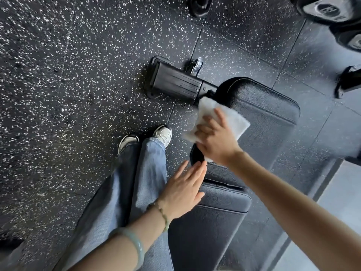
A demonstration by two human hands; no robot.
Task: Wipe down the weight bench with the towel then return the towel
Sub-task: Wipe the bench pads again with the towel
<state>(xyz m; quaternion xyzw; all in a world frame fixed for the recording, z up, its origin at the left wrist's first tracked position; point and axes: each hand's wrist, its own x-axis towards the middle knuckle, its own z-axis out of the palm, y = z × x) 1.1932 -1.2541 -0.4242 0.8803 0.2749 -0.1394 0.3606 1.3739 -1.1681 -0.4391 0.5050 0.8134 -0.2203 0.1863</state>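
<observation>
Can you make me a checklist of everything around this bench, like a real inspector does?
Surface: black padded weight bench, two pads with a gap between them.
Job's things: white towel lies over the far pad's edge.
Clutter: nothing seen.
Grippers: right hand grips the towel; left hand is open with straight fingers beside the near pad, touch unclear.
Cables: nothing seen.
Surroundings: speckled rubber floor; bench foot; dumbbells at top right.

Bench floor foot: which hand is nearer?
Right. The right hand, gripping the towel, is at the far pad's end beside the foot; the left hand is farther back by the near pad.
</observation>
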